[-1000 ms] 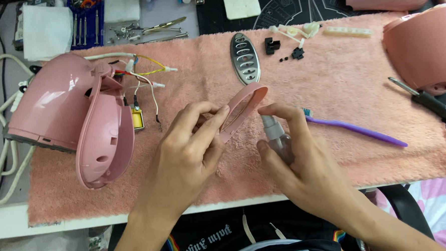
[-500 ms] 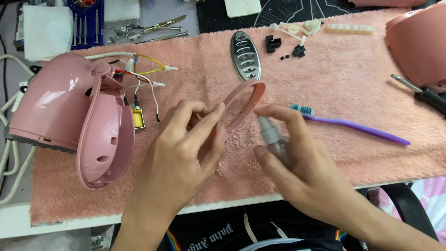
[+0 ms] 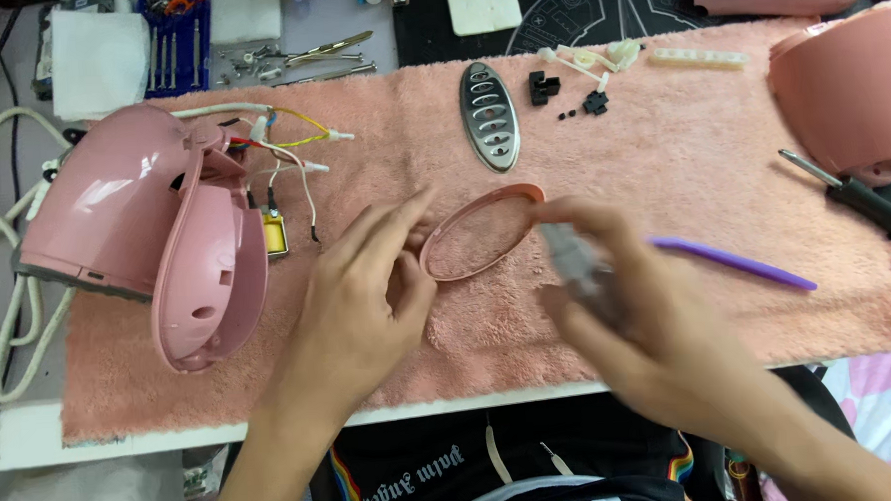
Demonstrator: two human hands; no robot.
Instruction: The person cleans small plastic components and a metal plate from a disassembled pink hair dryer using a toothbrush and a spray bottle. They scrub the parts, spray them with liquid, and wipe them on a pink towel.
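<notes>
The pink towel covers the desk; everything is placed from it. At its left end lies the opened pink housing. At its middle the left hand, fingers loosely spread, steadies the pink oval ring, lying nearly flat. The right hand, closed round a small spray bottle, is motion-blurred; its nozzle is unclear. This looks like cleaning: next, aim at the ring.

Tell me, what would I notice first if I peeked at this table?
Probably the two hands in the middle: the left hand touches a pink oval plastic ring, and the blurred right hand grips a small clear spray bottle. Next, the big glossy pink plastic shell with coloured wires, at the left end of the fluffy pink towel.
</notes>
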